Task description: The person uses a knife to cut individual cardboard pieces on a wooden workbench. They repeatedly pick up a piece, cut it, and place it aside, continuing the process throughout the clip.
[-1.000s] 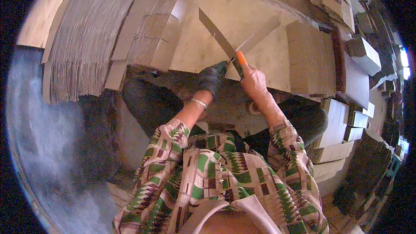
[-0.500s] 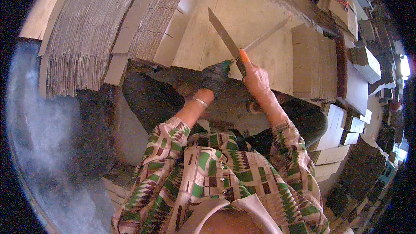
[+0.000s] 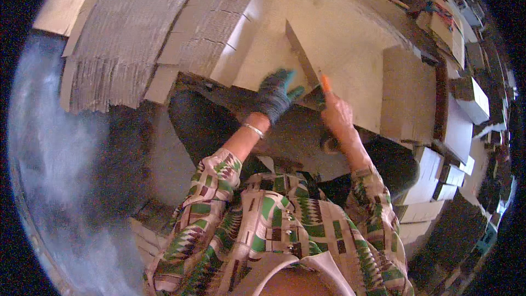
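Note:
My right hand [image 3: 338, 114] is closed round the dark handle end of a long-bladed knife [image 3: 299, 49]. The flat grey blade slants up and to the left over the pale wooden board [image 3: 350, 66]. Something orange [image 3: 325, 83] shows at the front of this hand, perhaps a finger cover; I cannot tell which. My left hand [image 3: 277, 94], in a dark green glove, is open with thumb and fingers apart. It hovers by the board's near edge, left of the knife, and nothing shows in it. A silver bracelet [image 3: 253, 129] circles that wrist.
Tightly packed cardboard sheets [image 3: 131, 27] stand at the far left, beside a slotted cardboard stack [image 3: 211, 27]. Another cardboard stack [image 3: 408, 93] is on the board's right. White boxes [image 3: 471, 98] and bundled cardboard [image 3: 446, 24] lie farther right.
My left hand has opened and drawn left, away from my right hand. The knife has shifted right. A thin pale strip that crossed behind the blade no longer shows clearly.

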Tool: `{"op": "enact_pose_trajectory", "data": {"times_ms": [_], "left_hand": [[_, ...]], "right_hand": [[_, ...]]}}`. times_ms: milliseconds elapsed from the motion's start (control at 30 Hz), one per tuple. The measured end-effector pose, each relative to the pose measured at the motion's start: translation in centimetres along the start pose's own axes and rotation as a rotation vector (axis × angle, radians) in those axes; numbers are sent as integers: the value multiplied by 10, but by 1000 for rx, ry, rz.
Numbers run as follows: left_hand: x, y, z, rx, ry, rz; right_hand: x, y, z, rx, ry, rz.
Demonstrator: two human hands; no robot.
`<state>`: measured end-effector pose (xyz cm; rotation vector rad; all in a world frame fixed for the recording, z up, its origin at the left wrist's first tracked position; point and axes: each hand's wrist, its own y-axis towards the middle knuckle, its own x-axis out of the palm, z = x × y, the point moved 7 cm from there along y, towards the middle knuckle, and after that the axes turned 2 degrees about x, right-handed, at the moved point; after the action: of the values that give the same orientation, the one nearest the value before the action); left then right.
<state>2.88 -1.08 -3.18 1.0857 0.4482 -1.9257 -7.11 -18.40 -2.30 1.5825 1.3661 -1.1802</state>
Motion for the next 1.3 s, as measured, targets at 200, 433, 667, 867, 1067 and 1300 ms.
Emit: {"op": "enact_pose_trajectory", "data": {"times_ms": [200, 433, 667, 867, 1067, 1300], "left_hand": [[-96, 22, -145, -354, 788, 62], [-112, 19, -162, -202, 513, 303], [-50, 23, -100, -179, 157, 152], [10, 17, -58, -63, 268, -14], [21, 16, -34, -212, -52, -156], [-33, 42, 12, 112, 180, 361]], "right_hand": [[-37, 37, -35, -73, 48, 304], [17, 73, -24, 99, 28, -4], [-44, 27, -63, -13, 359, 164], [-15, 15, -56, -113, 126, 86], [27, 11, -35, -29, -9, -70], [-59, 0, 7, 28, -19, 278]]}}
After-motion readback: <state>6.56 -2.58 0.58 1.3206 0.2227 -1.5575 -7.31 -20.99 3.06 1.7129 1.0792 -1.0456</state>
